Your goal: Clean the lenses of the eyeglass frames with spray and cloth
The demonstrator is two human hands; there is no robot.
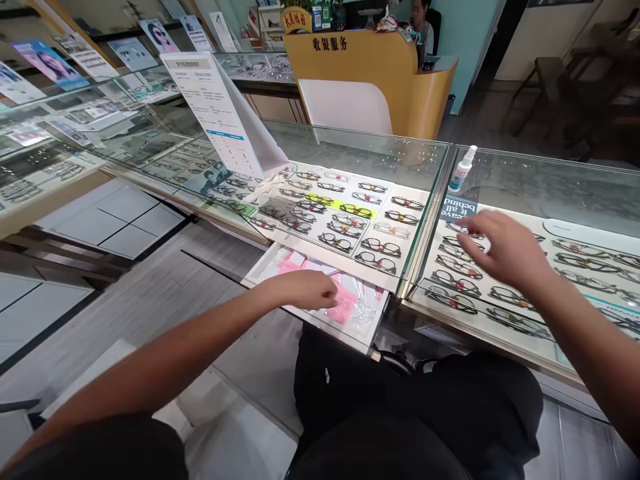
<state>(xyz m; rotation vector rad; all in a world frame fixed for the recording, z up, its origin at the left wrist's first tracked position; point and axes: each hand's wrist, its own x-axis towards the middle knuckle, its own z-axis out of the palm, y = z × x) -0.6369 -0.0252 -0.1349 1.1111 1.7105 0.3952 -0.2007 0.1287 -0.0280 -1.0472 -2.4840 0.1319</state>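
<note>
My left hand [311, 290] hovers over a pulled-out white drawer [367, 343], its fingers curled closed. Whatever those fingers may hold is hidden from view. Pink paper slips [343, 305] and clear plastic bags [367, 310] lie in the drawer, just right of that hand. Above the right-hand glass counter, my right hand [507, 250] is held with thumb and fingers apart, holding nothing visible. Rows of eyeglasses [457, 301] sit under the glass below it. A white spray bottle [463, 170] stands upright on the glass, beyond my right hand.
A folded white sign [220, 113] stands on the left part of the glass counter [360, 143]. More eyeglasses [380, 247] fill the case above the drawer. Behind is a yellow cashier desk [350, 60] with a seated person [425, 33]. A display case [50, 150] runs along the left.
</note>
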